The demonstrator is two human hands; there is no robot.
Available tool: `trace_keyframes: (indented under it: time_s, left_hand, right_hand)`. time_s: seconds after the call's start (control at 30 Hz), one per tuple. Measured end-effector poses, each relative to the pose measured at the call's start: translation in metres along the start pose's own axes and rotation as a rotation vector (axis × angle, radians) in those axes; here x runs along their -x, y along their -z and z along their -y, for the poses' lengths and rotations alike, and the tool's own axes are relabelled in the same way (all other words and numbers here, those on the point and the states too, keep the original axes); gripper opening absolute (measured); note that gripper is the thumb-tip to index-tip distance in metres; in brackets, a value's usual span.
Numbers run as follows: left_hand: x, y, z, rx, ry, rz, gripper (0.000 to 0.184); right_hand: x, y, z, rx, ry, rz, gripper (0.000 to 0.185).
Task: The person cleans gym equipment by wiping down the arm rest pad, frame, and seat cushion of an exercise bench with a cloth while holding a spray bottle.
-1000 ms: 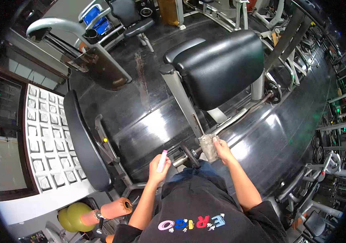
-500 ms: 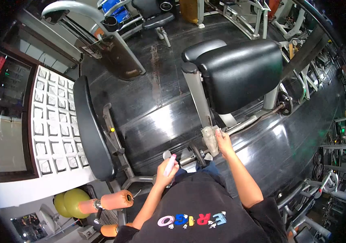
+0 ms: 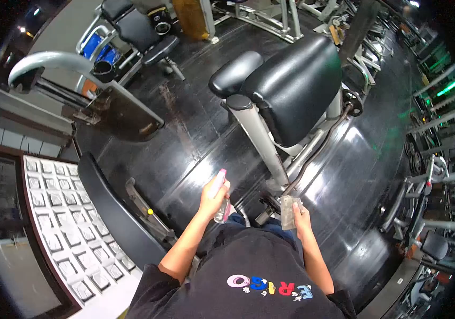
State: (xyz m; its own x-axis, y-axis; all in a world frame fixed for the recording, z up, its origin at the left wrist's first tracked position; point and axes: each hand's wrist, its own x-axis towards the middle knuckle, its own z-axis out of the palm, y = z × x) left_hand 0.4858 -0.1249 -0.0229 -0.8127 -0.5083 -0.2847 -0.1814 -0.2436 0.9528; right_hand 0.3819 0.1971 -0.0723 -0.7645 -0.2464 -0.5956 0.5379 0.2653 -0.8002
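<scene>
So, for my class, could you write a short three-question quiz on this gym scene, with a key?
1. What is the left hand holding?
2. True or false: the right hand is empty.
3. Multiple choice: the large pad of the exercise bench ahead of the hands is (a) red, (b) black, (c) white.

Key:
1. A spray bottle with a pink top.
2. False; it holds a greyish cloth.
3. (b)
</scene>
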Motion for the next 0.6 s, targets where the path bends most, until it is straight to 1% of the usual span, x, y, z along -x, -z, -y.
trace_keyframes:
  time_s: [0.03, 0.1, 0.13, 0.23, 0.27, 0.3, 0.33, 0.37, 0.4, 0.43, 0.5, 0.6]
  left_hand:
    - [-0.005, -0.003, -0.004, -0.006, -0.007, 0.019, 0.023]
    - [-0.010, -0.009, -0.010, 0.034, -0.001, 0.001, 0.037]
    - [-0.011, -0.010, -0.008, 0.017, -0.024, 0.047, 0.044]
    - [-0.005, -0.023, -0.002, 0.037, -0.069, 0.057, 0.043]
    - [0.001, -0.030, -0.001, 0.072, -0.071, 0.011, 0.039]
    - [0.001, -0.034, -0.001, 0.069, -0.074, 0.009, 0.039]
    - [0.002, -0.035, 0.003, 0.087, -0.052, -0.008, 0.039]
    - [0.004, -0.034, 0.005, 0.098, -0.024, -0.015, 0.039]
    - [0.003, -0.033, 0.009, 0.133, 0.013, -0.043, 0.042]
    - [-0.002, -0.029, 0.012, 0.128, 0.015, -0.022, 0.042]
    - [-0.017, -0.013, 0.017, 0.022, -0.036, 0.081, 0.046]
    - [-0.052, 0.007, 0.006, 0.035, -0.027, 0.172, 0.045]
  right_hand:
    - [0.005, -0.004, -0.001, -0.013, 0.008, -0.014, 0.038]
    - [0.014, -0.009, -0.005, -0.087, 0.063, -0.005, 0.036]
    - [0.015, -0.009, -0.009, -0.084, 0.067, -0.001, 0.036]
    - [0.015, -0.002, -0.015, -0.027, 0.074, 0.004, 0.033]
    - [0.013, 0.001, -0.016, -0.029, 0.074, 0.008, 0.033]
    - [0.009, 0.004, -0.017, 0.017, 0.057, -0.013, 0.033]
    - [0.009, 0.005, -0.018, 0.057, 0.033, -0.037, 0.034]
    - [0.009, 0.007, -0.018, -0.005, 0.057, 0.008, 0.034]
    - [0.009, 0.007, -0.018, 0.023, 0.072, -0.016, 0.035]
    - [0.006, 0.009, -0.019, 0.056, 0.094, -0.041, 0.035]
    - [0.000, 0.003, -0.024, -0.005, 0.118, -0.112, 0.035]
    - [-0.003, -0.023, -0.025, -0.087, 0.143, -0.222, 0.035]
